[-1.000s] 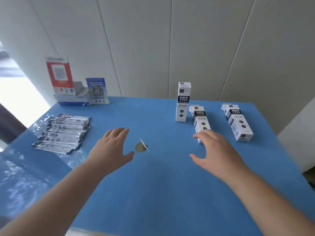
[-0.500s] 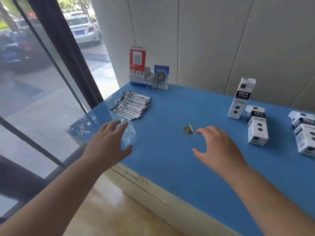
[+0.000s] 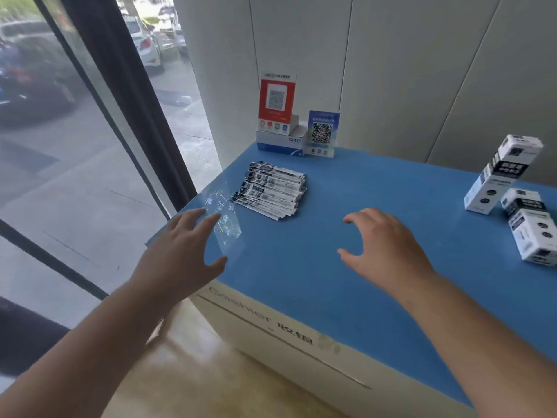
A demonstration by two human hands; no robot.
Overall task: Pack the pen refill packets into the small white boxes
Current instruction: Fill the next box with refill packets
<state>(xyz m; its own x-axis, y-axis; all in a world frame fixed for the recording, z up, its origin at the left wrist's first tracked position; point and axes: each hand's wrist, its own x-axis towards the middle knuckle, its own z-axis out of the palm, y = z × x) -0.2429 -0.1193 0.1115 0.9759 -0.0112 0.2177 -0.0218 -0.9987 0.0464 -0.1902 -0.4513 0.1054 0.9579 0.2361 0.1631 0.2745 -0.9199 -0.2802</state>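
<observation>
A stack of several pen refill packets (image 3: 271, 188) lies on the blue counter top (image 3: 346, 282), near its left end. My left hand (image 3: 180, 251) hovers over the counter's left front corner, fingers spread and holding nothing, short of the stack. My right hand (image 3: 382, 248) hovers over the counter's middle, fingers loosely bent, empty. Small white boxes with black labels are at the right: one stands upright (image 3: 500, 173) and another lies flat (image 3: 532, 227) by the frame's edge.
A red QR sign (image 3: 275, 104) and a blue QR sign (image 3: 322, 132) stand on a white box (image 3: 278, 143) at the counter's back left, against the wall. A glass window (image 3: 75, 131) with a dark frame borders the left. The floor shows below the counter's front.
The view has swung left, so the packets now lie ahead and the boxes sit at the right edge. Both hands have moved left toward the packet stack. The small round mark on the counter is hidden.
</observation>
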